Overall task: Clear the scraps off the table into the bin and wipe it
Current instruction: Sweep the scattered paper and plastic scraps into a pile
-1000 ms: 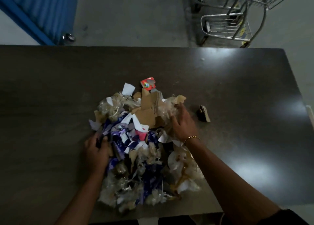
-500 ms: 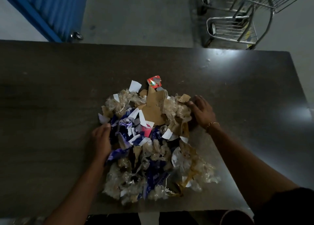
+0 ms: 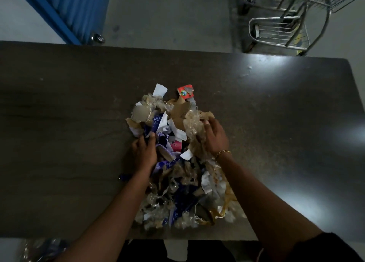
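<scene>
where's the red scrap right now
In the head view, the red scrap lies at the far edge of the pile, just right of a white paper piece.

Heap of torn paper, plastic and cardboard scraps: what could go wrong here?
The red scrap and white paper slip at the heap's far edge lie beyond the left hand and right hand and may be missed. Its near end nears the dark table's edge, so pieces could fall off.

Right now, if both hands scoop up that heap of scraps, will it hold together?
Probably not: the heap of scraps is loose torn paper, cardboard and crinkled clear film, so bits likely spill. It looks light, so pushing it along the glossy table should be easier.
</scene>
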